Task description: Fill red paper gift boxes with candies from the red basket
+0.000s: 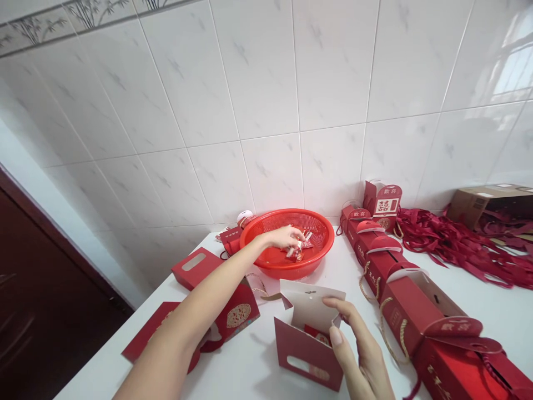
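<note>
My left hand (pixel 287 238) reaches across into a red plastic basket (pixel 260 266). Its fingers are curled down on small red-and-white wrapped candies (pixel 295 254) and look closed on one; the fingertips are partly hidden. My right hand (pixel 356 344) grips the right side of a red cardboard gift box (pixel 283 344), thumb outside and forefinger along the upper edge. The box stands upright on the white table with its top flaps raised and a clear window in its front. A red packet (pixel 316 335) shows inside it.
A row of closed red boxes (pixel 402 308) with rope handles runs down the right side. Behind it stand an upright box (pixel 383 205), a heap of dark red ribbons (pixel 449 239) and a brown carton (pixel 470 205). More red boxes (pixel 195 266) lie left, below the tiled wall.
</note>
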The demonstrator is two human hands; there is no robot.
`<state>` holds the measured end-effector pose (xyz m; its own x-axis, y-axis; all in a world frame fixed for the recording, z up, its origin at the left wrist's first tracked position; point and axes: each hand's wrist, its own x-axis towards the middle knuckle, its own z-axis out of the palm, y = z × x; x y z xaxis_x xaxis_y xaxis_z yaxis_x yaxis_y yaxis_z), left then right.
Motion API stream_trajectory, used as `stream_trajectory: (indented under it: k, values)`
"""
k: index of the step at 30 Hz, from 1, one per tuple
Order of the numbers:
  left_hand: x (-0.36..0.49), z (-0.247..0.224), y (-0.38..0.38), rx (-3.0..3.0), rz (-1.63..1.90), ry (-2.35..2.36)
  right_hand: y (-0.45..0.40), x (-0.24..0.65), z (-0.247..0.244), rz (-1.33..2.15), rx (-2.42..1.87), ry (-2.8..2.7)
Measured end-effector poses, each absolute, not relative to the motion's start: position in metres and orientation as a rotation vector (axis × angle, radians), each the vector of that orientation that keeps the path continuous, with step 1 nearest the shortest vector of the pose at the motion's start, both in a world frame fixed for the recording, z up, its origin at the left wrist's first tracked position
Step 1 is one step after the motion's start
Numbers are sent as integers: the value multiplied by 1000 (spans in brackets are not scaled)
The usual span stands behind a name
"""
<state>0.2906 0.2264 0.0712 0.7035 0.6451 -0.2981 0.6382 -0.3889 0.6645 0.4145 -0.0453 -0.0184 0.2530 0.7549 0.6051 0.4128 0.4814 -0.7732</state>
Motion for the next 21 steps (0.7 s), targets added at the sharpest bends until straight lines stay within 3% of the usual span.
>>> stream_trajectory:
  k: [11, 21]
  values:
    - [252, 121, 165, 1749, 685, 574, -43, 411, -23, 226, -1109, -1371]
    - [244, 122, 65, 1828, 740, 350, -45, 412, -5, 282, -1164, -1401]
